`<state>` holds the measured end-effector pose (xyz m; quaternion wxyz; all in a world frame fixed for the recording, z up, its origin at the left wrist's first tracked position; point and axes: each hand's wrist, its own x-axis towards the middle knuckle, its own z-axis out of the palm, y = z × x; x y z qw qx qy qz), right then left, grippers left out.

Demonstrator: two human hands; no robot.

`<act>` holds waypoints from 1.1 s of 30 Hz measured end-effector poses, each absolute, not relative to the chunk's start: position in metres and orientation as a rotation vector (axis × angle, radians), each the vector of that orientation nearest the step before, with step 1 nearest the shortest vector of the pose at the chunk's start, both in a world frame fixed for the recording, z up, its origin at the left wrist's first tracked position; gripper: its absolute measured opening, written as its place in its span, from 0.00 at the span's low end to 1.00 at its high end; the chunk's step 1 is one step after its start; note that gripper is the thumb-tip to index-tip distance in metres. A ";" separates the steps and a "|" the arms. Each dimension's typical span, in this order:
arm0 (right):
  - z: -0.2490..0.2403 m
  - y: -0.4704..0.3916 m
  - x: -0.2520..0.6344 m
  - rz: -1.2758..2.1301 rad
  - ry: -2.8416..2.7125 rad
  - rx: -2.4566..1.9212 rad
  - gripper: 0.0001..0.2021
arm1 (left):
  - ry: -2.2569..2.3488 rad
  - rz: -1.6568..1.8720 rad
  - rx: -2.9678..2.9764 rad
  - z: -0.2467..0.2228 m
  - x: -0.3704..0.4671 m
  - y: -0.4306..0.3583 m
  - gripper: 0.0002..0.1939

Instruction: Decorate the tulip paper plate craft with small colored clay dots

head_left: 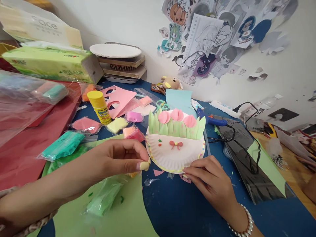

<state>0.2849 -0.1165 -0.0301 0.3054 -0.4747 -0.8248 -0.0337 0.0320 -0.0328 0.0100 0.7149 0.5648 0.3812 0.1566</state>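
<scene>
– At the middle of the surface, what is being worked on?

– A white paper plate, laid flat, with pink paper tulips and green paper grass set above its fluted front. A red bow is fixed there, and coloured dots are spread along the rim.

– How are the hands placed?

– The near rim appears to be lightly gripped by the right hand, its fingers drawn together. The left hand is raised just left of the plate, thumb and forefinger brought together; whether a tiny piece is pinched there cannot be told.

– Which step is judged to be in hand?

– Rim decoration, it seems. For the next touch, a steady plate and a light, exact press would be called for, so that the dots are not smeared.

– What else is found around?

– To the left, a glue stick is stood among a yellow clay packet and a teal clay packet. To the right, a blue-handled tool and a black cable are left near the plate; by these, movement that way could be hindered.
</scene>
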 end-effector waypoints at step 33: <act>-0.035 -0.114 0.285 -0.190 -2.070 -1.538 0.08 | 0.837 0.330 1.186 0.010 0.033 -0.035 0.04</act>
